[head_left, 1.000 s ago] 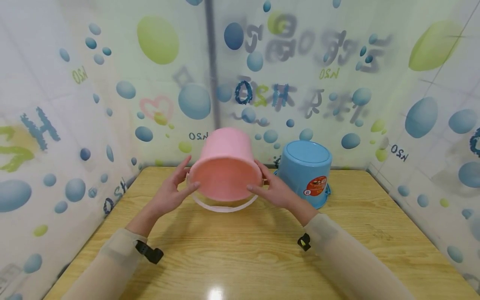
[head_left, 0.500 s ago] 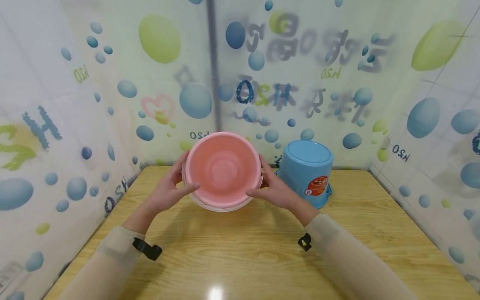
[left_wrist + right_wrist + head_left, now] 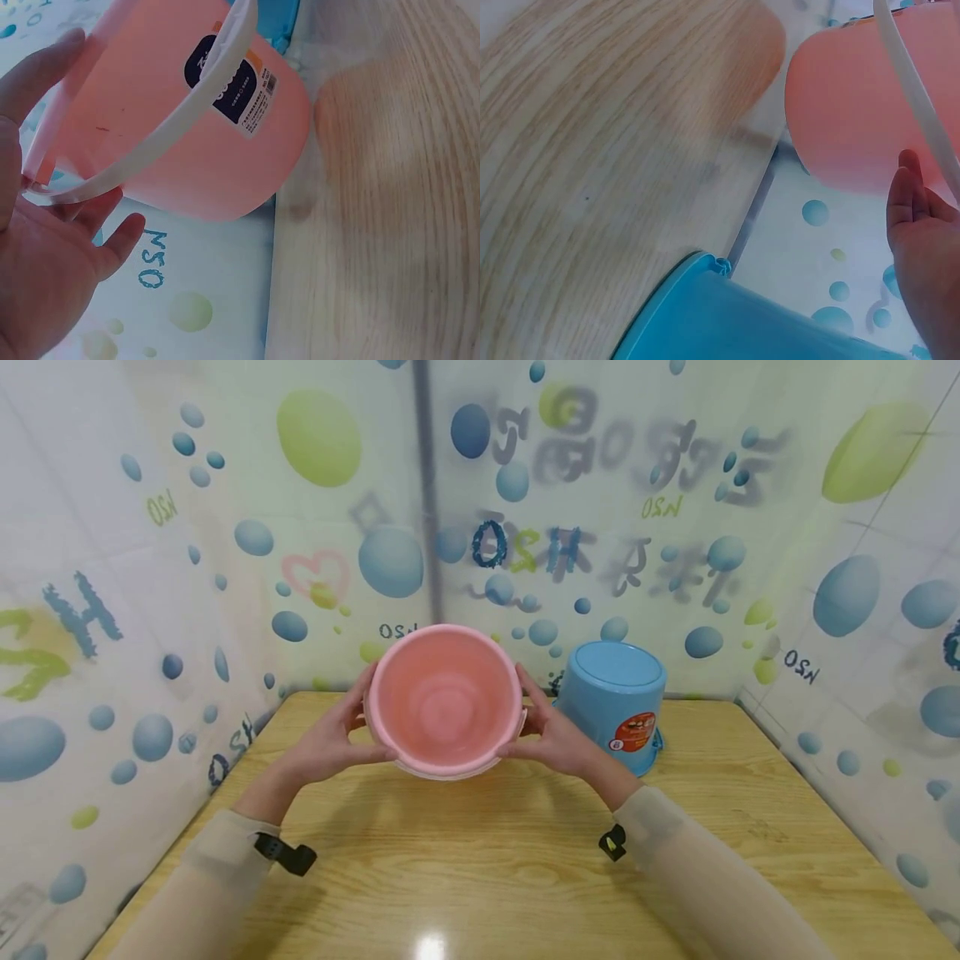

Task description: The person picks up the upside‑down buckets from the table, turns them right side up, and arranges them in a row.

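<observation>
Between both hands a pink bucket (image 3: 446,702) is held tilted over the table, its mouth facing me and its inside bottom showing. The left hand (image 3: 330,739) grips its left side, thumb at the rim and fingers along the outer wall. On the other side the right hand (image 3: 551,735) holds it the same way. In the left wrist view the white handle (image 3: 169,139) crosses the bucket's wall, in front of a dark and white label (image 3: 244,94). The right wrist view has the right fingertips (image 3: 909,161) against the pink wall beside the handle.
A blue bucket (image 3: 611,702) with a red sticker (image 3: 633,732) stands upside down on the wooden table (image 3: 480,860), close to the right hand. Behind the table's far edge hangs a bubble-patterned curtain (image 3: 637,585), with more at both sides.
The pink bucket has been tipped from mouth-down-forward to mouth toward me, so its inside bottom has come into view. Its handle now lies close under the rim. The blue bucket stays put.
</observation>
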A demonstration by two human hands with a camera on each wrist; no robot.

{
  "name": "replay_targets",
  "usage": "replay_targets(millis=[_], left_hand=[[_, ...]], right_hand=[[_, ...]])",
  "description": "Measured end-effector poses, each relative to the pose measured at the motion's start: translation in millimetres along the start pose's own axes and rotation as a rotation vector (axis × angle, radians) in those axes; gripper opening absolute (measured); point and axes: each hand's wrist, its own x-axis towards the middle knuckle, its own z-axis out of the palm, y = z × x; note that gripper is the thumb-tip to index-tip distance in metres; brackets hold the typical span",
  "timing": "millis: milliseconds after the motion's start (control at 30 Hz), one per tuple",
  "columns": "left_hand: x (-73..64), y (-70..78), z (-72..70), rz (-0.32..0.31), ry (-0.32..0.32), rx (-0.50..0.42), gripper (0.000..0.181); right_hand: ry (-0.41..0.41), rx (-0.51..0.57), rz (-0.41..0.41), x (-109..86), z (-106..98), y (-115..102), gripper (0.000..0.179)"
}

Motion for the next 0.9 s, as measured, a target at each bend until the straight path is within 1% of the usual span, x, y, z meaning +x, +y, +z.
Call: replay_targets(millis=[33, 133, 233, 300, 400, 467, 533, 633, 700, 767, 900], left_hand=[[0.5, 0.8, -1.0, 0.014, -0.01, -0.001, 0.131], [1.7, 3.1, -3.9, 0.04, -0.011, 0.025, 0.131], [2.1, 4.7, -6.3, 0.039, 0.006, 0.063, 0.129], [2.0, 4.6, -7.6, 0.027, 0.022, 0.079, 0.127], [3.1, 4.9, -9.3, 0.012, 0.03, 0.045, 0.123], [4.0, 5.8, -10.0, 0.0, 0.027, -0.01, 0.121], [4.9, 6.7, -10.4, -0.015, 0.018, -0.086, 0.119], [5.9, 8.3, -10.4, -0.054, 0.016, -0.148, 0.117], [6.5, 9.3, -10.3, -0.079, 0.02, -0.155, 0.116], [7.5, 9.7, -10.0, -0.097, 0.031, -0.13, 0.114], [9.9, 9.8, -9.2, -0.112, 0.051, -0.099, 0.111]], right_hand=[[0.003, -0.003, -0.002, 0.5, 0, 0, 0.129], [0.022, -0.016, -0.001, 1.9, -2, -2, 0.128], [0.041, -0.024, 0.003, 3.5, -2, -4, 0.125], [0.044, -0.019, -0.006, 4.7, -3, -6, 0.122], [0.046, -0.01, -0.021, 6.6, -3, -9, 0.117], [0.048, -0.006, -0.025, 7.9, -4, -9, 0.114], [0.055, -0.015, -0.022, 8.8, -4, -10, 0.111], [0.07, -0.03, -0.012, 10.0, -5, -10, 0.108], [0.077, -0.031, -0.005, 10.4, -5, -11, 0.105], [0.084, -0.025, 0.0, 11.1, -6, -11, 0.104], [0.08, 0.009, -0.007, 12.8, -6, -10, 0.101]])
